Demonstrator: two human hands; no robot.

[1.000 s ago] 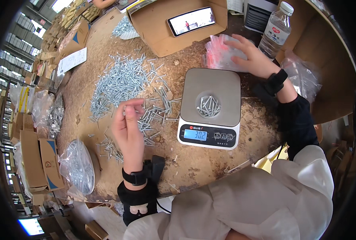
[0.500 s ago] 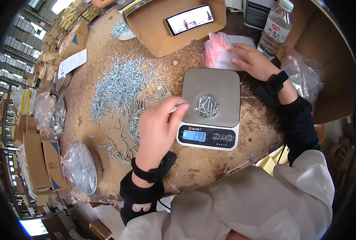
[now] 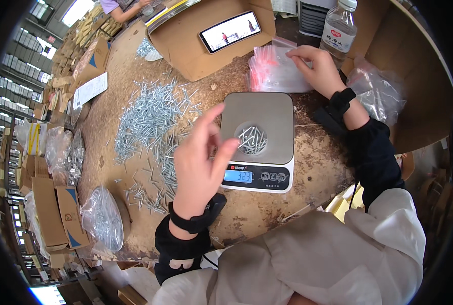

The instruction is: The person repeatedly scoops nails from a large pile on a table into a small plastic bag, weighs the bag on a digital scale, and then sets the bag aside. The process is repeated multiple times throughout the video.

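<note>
My left hand (image 3: 202, 157) is open, thumb and fingers apart, at the left side of a small round clear dish (image 3: 254, 152). The dish stands on the metal plate of a digital kitchen scale (image 3: 267, 109) and holds several silver screws (image 3: 253, 140). Left of the scale spreads a large loose pile of the same screws (image 3: 147, 114). Beyond the scale, my right hand (image 3: 319, 71) pinches the edge of a clear zip bag (image 3: 291, 76) between thumb and fingers. That bag lies with a stack of clear bags with red-pink strips (image 3: 263, 62).
A phone (image 3: 230, 32) leans inside an open cardboard box (image 3: 185, 56) at the back. A water bottle (image 3: 339, 30) and a crumpled plastic bag (image 3: 376, 94) stand right. Front left is a bag-lined bowl (image 3: 104, 216). Another person's arm (image 3: 127, 12) shows at the far left.
My left hand has opened; the screw in its fingers is gone from them. The scale's reading has changed. My right fingers have closed on a bag's edge, and its corner has lifted.
</note>
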